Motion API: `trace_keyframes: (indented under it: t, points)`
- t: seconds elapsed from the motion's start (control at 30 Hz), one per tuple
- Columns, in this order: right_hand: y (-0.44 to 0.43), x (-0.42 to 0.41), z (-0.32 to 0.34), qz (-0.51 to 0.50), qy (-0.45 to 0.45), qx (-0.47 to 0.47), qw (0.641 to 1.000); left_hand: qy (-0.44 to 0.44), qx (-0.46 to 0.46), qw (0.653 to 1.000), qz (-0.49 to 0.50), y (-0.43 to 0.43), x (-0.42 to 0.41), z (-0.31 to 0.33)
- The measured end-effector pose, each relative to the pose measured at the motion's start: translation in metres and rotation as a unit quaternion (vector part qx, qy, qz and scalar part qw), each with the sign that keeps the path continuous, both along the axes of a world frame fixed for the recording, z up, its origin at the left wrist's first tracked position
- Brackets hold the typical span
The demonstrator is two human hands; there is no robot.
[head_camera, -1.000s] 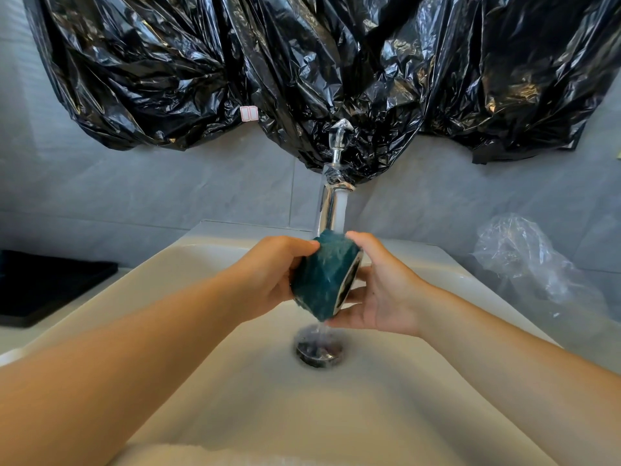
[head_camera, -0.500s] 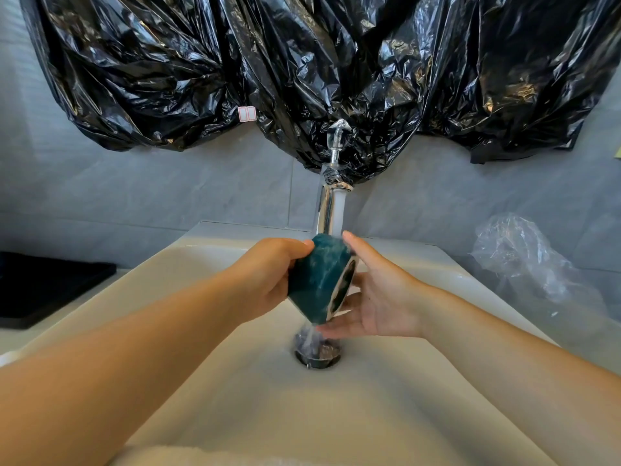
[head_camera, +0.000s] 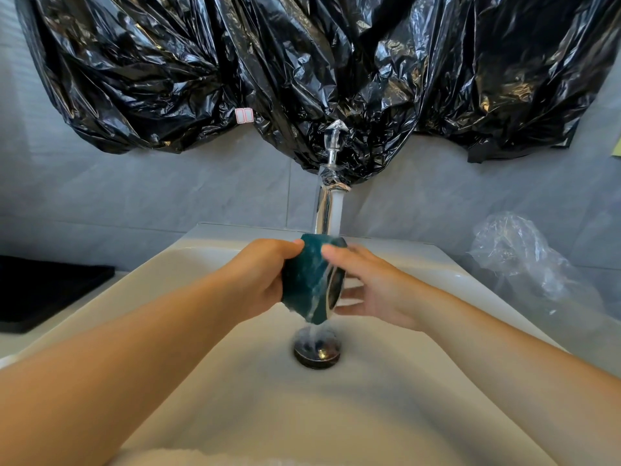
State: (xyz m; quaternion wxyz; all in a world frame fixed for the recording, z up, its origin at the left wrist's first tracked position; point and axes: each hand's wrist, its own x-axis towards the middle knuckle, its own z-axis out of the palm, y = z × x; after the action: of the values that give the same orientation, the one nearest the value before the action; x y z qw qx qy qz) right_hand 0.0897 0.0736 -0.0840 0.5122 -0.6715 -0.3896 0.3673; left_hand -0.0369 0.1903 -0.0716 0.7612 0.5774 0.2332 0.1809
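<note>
1. Far left: a flat black tray (head_camera: 43, 290) lies on the counter beside the sink (head_camera: 161, 297).
2. Above, across the wall: crumpled black plastic bags (head_camera: 201, 68) hang over the tiles. They carry a small white sticker (head_camera: 244, 115).
3. Left of centre: my left hand (head_camera: 258, 274) grips the cup (head_camera: 307, 280) by its closed end, fingers curled round it and thumb on top.
4. Centre: the cup is teal. It is held over the basin and tipped on its side, mouth facing right. It sits directly under the tap (head_camera: 327, 203) and directly above the drain (head_camera: 317, 348).
5. Centre: water (head_camera: 337, 213) runs from the tap onto the upper side of the cup, down its wall and off its lowest edge into the drain.
6. Right of centre: my right hand (head_camera: 376, 287) is open. The thumb rests on the upper rim of the cup and the fingers are stretched out beside the mouth. I cannot tell whether the fingertips touch the rim.
7. Far right: a crumpled clear plastic bag (head_camera: 524, 260) lies on the counter, well apart from the cup.
</note>
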Motion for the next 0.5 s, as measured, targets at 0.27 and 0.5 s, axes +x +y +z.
trace_keyframes:
  t: [0.27, 0.5]
  points:
    - [-0.0021, -0.0036, -0.0009, -0.031, 0.092, 0.015, 0.995, 0.003, 0.030, 0.999, -0.011, -0.0009, 0.0025, 0.0008]
    - [-0.0020, -0.0059, 0.0017, -0.033, -0.135, 0.032, 0.990, -0.010, -0.051, 0.999, 0.013, 0.0009, 0.0015, -0.0026]
